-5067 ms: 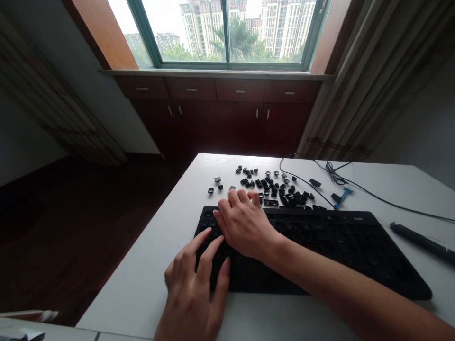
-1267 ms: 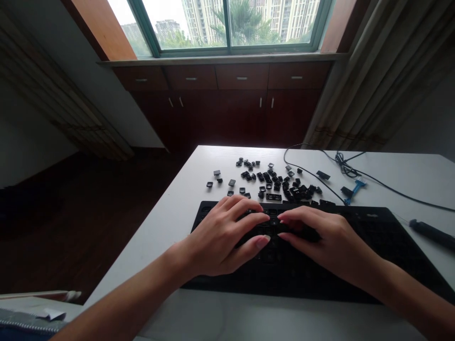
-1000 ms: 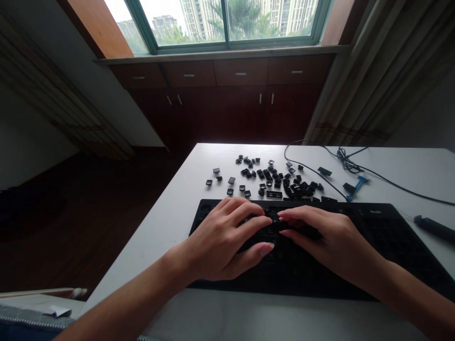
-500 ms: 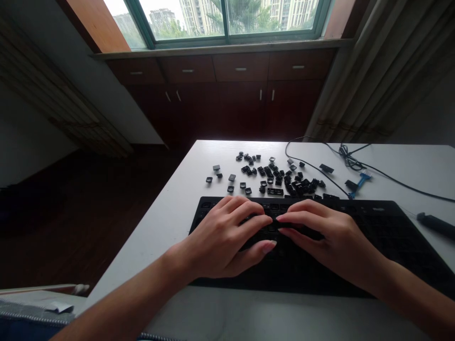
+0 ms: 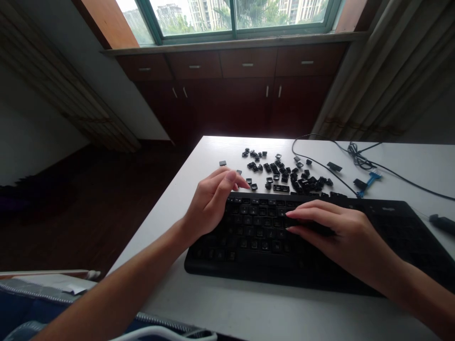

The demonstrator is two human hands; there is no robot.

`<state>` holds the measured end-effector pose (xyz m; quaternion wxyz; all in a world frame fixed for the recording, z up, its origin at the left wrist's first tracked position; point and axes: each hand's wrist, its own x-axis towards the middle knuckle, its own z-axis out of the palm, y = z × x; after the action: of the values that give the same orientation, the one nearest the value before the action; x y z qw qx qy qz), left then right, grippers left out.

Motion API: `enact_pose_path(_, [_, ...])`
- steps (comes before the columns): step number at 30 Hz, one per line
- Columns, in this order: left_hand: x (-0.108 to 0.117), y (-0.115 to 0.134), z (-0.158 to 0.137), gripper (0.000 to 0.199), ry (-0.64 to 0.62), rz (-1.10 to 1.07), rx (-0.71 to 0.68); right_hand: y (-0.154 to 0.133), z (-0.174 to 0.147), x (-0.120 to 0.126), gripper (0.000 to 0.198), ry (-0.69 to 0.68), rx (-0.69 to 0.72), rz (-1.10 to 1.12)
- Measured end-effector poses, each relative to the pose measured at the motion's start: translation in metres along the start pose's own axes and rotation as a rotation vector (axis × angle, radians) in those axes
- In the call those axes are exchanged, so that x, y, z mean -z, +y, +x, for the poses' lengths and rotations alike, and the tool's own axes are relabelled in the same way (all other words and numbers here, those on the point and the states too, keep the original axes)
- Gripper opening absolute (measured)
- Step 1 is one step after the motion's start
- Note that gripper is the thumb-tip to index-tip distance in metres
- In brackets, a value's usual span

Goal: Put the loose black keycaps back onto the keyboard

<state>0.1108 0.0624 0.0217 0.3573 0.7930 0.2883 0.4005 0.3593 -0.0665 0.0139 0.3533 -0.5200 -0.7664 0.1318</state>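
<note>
A black keyboard (image 5: 249,263) lies on the white table, with keycaps on some positions and bare sockets on others. My right hand (image 5: 334,227) is over its middle. The index fingertip and thumb tip are apart at the keys, with nothing visible between them. Beyond the keyboard's back left corner, my left hand (image 5: 211,201) reaches in among loose keycaps, its fingers stretched out and partly hidden behind the thumb. A dark square keycap (image 5: 253,187) lies just right of those fingers. Behind the keyboard is a heap of black keycaps (image 5: 309,184).
A blue brush-like tool (image 5: 369,182) lies behind the keyboard, near a black cable (image 5: 398,173). At the right edge is a dark handle-like object (image 5: 442,223). The table's left edge (image 5: 159,190) runs close to my left arm. Wooden cabinets (image 5: 227,104) stand beyond.
My left hand has left the middle keys and moved back and left to the loose keycaps, uncovering the left keys. My right hand stays over the keyboard. The view has shifted slightly.
</note>
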Motion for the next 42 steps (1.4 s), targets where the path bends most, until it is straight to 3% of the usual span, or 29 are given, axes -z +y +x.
enact_pose_path(6, [0.000,0.004,-0.001,0.044,-0.016,0.033,-0.002,0.001,-0.002,0.001,0.015,0.017,0.031,-0.045])
enact_pose_path(15, [0.000,0.005,0.000,0.046,-0.028,0.051,-0.006,0.000,-0.002,0.002,0.026,-0.021,0.087,-0.089])
enact_pose_path(24, [-0.001,0.005,-0.001,0.046,-0.024,0.034,0.007,0.002,-0.002,0.005,0.025,-0.035,0.082,-0.079])
enact_pose_path(42, [-0.001,0.004,-0.001,0.049,-0.019,0.050,-0.002,0.001,-0.002,0.012,0.028,-0.184,0.154,-0.098])
